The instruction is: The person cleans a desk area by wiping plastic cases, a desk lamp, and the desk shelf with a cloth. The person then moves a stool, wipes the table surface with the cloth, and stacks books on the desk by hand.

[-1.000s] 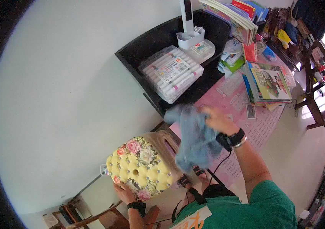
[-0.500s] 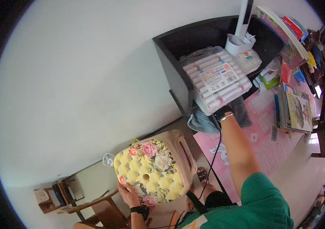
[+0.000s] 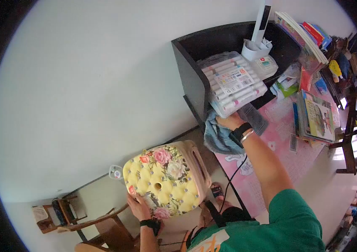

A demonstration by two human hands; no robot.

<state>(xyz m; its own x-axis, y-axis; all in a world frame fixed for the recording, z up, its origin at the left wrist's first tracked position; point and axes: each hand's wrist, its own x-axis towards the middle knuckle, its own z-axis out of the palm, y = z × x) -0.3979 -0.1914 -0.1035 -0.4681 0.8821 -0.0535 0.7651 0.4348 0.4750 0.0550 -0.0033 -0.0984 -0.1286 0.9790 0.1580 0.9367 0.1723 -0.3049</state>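
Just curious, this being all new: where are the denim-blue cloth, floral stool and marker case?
Denim-blue cloth (image 3: 219, 137): head view, bunched folds.
Floral stool (image 3: 168, 180): head view, yellow seat.
Marker case (image 3: 234, 80): head view, printed label.

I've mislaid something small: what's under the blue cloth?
The pink mat shows beside the blue cloth, where the right hand is; anything directly beneath the cloth is covered.

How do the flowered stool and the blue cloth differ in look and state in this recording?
Look: the flowered stool is yellow with printed roses; the blue cloth is faded, with no flowers showing.
Form: the flowered stool is boxy, with a round hole in its seat; the blue cloth is limp and crumpled.
Shared: each has a hand at it, the left hand on the stool's edge, the right hand on the cloth.
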